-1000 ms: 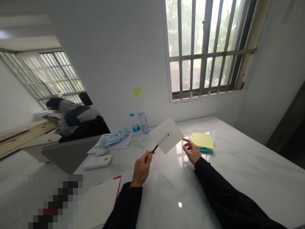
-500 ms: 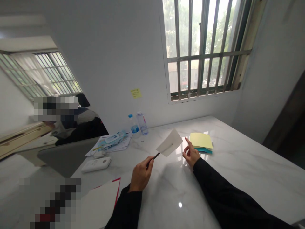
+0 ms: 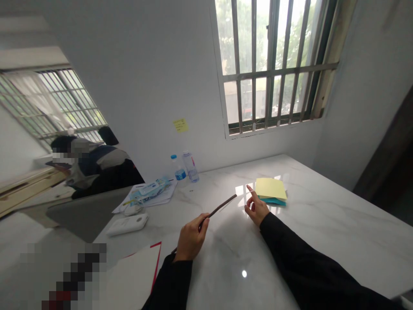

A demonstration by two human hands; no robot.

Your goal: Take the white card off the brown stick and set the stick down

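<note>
My left hand is closed in a pinch on the lower end of a thin dark stick, which slants up and to the right over the white marble table. The white card on the stick shows only as a thin edge-on sliver near the tip. My right hand hovers just right of the stick's tip with its index finger raised and the other fingers loosely apart. It holds nothing and does not touch the stick.
A yellow paper stack lies on teal sheets beyond my right hand. Two water bottles, a pile of papers, a white device and a red-edged sheet lie to the left. Another person sits at far left.
The card on the stick has turned from facing me to edge-on and sunk lower. My right hand has drawn back slightly from it, its index finger still raised.
</note>
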